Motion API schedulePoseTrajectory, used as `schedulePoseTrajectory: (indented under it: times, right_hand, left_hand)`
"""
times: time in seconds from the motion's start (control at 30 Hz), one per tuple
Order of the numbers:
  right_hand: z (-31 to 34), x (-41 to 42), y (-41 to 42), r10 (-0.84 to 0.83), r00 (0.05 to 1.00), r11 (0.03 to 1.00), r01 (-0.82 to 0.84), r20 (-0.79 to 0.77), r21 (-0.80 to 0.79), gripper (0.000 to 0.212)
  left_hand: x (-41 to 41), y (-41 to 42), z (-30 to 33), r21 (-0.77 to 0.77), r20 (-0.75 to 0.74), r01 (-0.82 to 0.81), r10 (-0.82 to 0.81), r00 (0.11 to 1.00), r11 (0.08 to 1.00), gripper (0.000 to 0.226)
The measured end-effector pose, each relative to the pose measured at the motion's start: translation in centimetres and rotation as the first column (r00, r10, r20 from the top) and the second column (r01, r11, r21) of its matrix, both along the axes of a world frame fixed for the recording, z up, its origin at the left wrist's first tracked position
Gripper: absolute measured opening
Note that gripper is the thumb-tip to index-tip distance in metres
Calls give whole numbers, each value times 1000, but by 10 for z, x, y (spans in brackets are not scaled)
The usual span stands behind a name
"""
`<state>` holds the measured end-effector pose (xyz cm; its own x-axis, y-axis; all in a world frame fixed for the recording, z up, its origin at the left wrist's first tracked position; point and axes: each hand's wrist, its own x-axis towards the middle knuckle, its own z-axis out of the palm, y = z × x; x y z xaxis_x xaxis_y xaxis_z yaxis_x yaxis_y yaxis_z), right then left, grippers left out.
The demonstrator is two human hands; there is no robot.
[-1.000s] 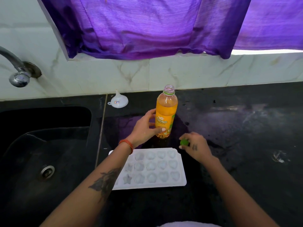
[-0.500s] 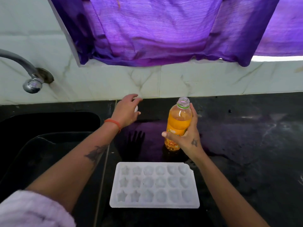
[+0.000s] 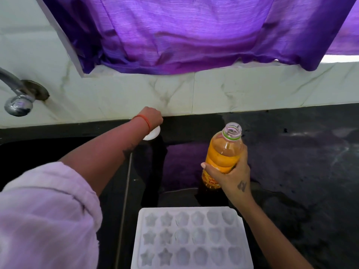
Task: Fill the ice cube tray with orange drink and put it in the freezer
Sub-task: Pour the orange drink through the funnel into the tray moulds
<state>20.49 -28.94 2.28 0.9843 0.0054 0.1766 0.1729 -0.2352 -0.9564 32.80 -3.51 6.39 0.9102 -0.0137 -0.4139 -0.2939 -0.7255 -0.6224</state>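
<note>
A white ice cube tray with star and shell moulds lies dry on the black counter close to me. Behind it, my right hand grips an uncapped bottle of orange drink standing on the counter. My left hand reaches to the back wall and closes over a small white funnel, most of which is hidden under the hand. The bottle's cap is not visible.
A black sink lies to the left, with a metal tap above it on the marble wall. A purple curtain hangs over the counter's back edge. Dark counter stretches to the right.
My right hand let go of the green cap and took the bottle. My left hand left the bottle and reached back to the funnel, closing over it.
</note>
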Motion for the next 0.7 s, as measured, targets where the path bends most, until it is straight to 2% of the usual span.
schedulePoseTrajectory:
  times: [0.1,0.17,0.2,0.23,0.27,0.3,0.33,0.37,0.4,0.43,0.47,0.53,0.7]
  right_hand:
    - [-3,2,-1,2,1000,1000,-2,-3,-22,79]
    - [-3,2,-2,9,1000,999,-9,-2,-34,81]
    - [-3,2,-3,11,1000,999,-11,-4,-37,80]
    - [-2,2,-3,11,1000,999,-11,-4,-38,78]
    - [-2,1,-2,6,1000,999,-6,0,-42,76]
    - [-1,1,-2,-1,1000,999,1,5,-46,75]
    - [0,1,-2,-9,1000,999,9,12,-51,74]
    - [2,1,-1,-14,1000,998,15,20,-58,75]
    - [5,1,-2,-15,999,998,17,29,-67,76]
    - [8,1,-2,-11,999,997,14,37,-76,76]
    - [11,2,-3,0,999,997,3,41,-83,76]
    - [19,2,-3,41,998,994,-36,51,-107,76]
    - [37,-12,3,161,974,963,-120,158,-241,78]
  left_hand:
    - [1,13,4,-119,10,-61,63,998,991,33]
    - [-3,28,8,-328,51,-115,139,989,938,38]
    - [-8,36,11,-471,62,-160,214,975,868,42]
    - [-16,44,13,-644,43,-217,319,947,734,47]
    - [-27,51,14,-817,-36,-278,436,899,505,53]
    - [-43,54,14,-929,-180,-317,512,840,193,58]
    - [-61,54,14,-938,-342,-322,509,790,-131,62]
    - [-80,52,13,-871,-465,-298,460,757,-390,64]
    - [-99,49,10,-783,-538,-261,406,739,-564,66]
    - [-118,45,8,-697,-577,-221,350,738,-682,68]
    - [-135,39,5,-626,-589,-185,303,750,-758,71]
    - [-167,28,-2,-528,-579,-148,227,783,-836,76]
    - [-218,-6,-8,-471,-512,-94,185,839,-877,73]
